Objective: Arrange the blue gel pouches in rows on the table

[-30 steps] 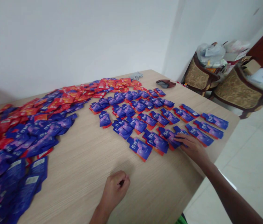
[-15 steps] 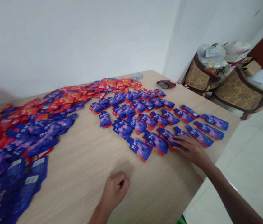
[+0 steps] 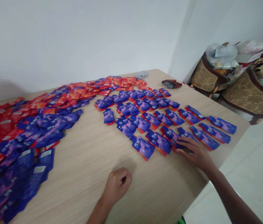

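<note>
My right hand [image 3: 198, 154] lies over the front rows of blue-and-purple pouches, its fingers stretched out. Its fingertips touch a spouted pouch [image 3: 185, 133], partly covering it and the pouch to its left. Those rows hold several flat pouches with red or orange ones showing beneath, such as the near-left pouch [image 3: 142, 147]. Closer to me, my left hand [image 3: 117, 184] rests on the table [image 3: 85, 174] as a loose fist. A dark hollow shows between its curled fingers, and no object is visible in it.
A long heap of red pouches [image 3: 67, 95] and blue pouches [image 3: 47, 127] spreads along the wall and down the left side. At the far corner lie a dark red cloth item [image 3: 171, 83] and a grey cloth [image 3: 141, 75]. Beyond the right edge stand patterned chairs [image 3: 250, 91] loaded with bags.
My view has turned slightly left, so more red packs show at the left edge. Both hands keep nearly the same pose and place on the table.
</note>
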Motion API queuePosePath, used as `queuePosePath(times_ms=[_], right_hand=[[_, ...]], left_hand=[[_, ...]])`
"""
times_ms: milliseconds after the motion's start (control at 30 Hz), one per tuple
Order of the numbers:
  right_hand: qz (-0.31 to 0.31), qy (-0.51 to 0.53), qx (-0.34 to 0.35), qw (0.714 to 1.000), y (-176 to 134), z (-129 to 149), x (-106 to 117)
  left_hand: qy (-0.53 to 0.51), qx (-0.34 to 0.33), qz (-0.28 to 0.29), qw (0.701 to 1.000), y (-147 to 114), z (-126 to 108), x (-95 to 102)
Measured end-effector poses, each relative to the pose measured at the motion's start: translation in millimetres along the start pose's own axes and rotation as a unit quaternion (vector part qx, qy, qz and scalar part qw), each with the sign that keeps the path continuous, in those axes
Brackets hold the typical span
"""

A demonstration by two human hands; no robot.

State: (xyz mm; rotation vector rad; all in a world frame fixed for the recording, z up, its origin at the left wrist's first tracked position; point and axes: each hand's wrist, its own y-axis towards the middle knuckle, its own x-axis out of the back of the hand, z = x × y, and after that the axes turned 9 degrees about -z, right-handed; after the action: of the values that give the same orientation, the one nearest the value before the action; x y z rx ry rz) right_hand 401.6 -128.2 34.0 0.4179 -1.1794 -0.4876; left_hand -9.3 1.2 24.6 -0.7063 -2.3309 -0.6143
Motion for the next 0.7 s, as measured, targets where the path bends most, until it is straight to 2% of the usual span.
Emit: queuePosePath(times_ms=[167,267,400,467,567,700], right_hand=[[-0.014,0.008,0.004,1.000,0,0,-2],[-0.066,0.011,0.019,0.998,4,11,4],[-0.156,0.037,0.004,0.987,5,48,11],[-0.171,0.076,0.005,0.982,2,75,9],[-0.123,0.159,0.042,0.979,-5,116,-4],[0.004,0.258,0.110,0.960,-6,165,-30]], left_hand=[[-0.005,-0.003,-0.010,1.000,0,-2,-0.9],[-0.009,-0.005,-0.019,1.000,1,-5,-0.6],[-0.023,-0.009,-0.028,0.999,1,-8,-0.4],[-0.033,-0.013,-0.034,0.999,0,-9,-0.8],[-0.047,-0.018,-0.039,0.998,-2,-10,-1.4],[-0.032,-0.038,-0.032,0.998,-5,-10,-2.2]])
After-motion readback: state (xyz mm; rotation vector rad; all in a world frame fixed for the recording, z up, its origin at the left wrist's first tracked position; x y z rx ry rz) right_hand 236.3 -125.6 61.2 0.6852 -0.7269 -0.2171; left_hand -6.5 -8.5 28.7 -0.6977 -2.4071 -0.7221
